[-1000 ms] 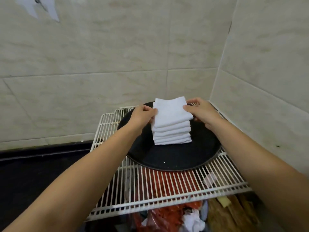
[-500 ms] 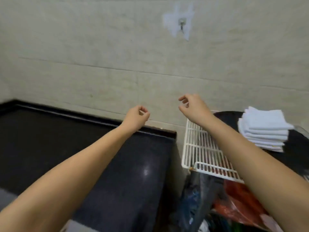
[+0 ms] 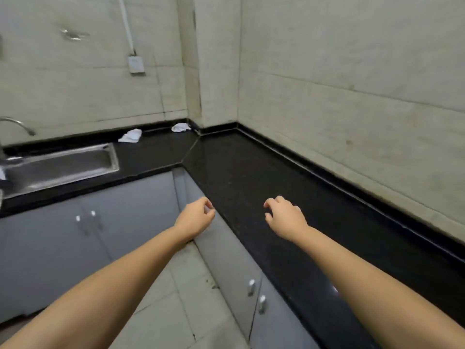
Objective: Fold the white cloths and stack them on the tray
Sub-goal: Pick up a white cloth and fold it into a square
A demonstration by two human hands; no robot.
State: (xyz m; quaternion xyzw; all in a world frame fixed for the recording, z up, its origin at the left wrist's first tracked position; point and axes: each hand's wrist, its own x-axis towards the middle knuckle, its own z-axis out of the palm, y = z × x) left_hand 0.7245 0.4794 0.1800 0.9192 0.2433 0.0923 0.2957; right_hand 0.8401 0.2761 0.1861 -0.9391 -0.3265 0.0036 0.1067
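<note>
Two crumpled white cloths lie on the black counter (image 3: 239, 177) far ahead: one (image 3: 130, 135) right of the sink, the other (image 3: 180, 127) in the back corner against the wall. My left hand (image 3: 197, 217) hangs over the counter's front edge, fingers loosely curled, holding nothing. My right hand (image 3: 284, 216) hovers above the counter with fingers loosely bent and holds nothing too. Both hands are far from the cloths. The tray and its stack of folded cloths are out of view.
A steel sink (image 3: 57, 167) with a tap (image 3: 17, 124) is set in the counter at the left. Grey cabinet doors (image 3: 100, 222) run below the L-shaped counter. Tiled walls close in the back and right, with a socket (image 3: 136, 64) on the back wall.
Both hands let go of the folded stack on the tray. The view swung left from the wire rack to the counter corner, and the tray left the frame.
</note>
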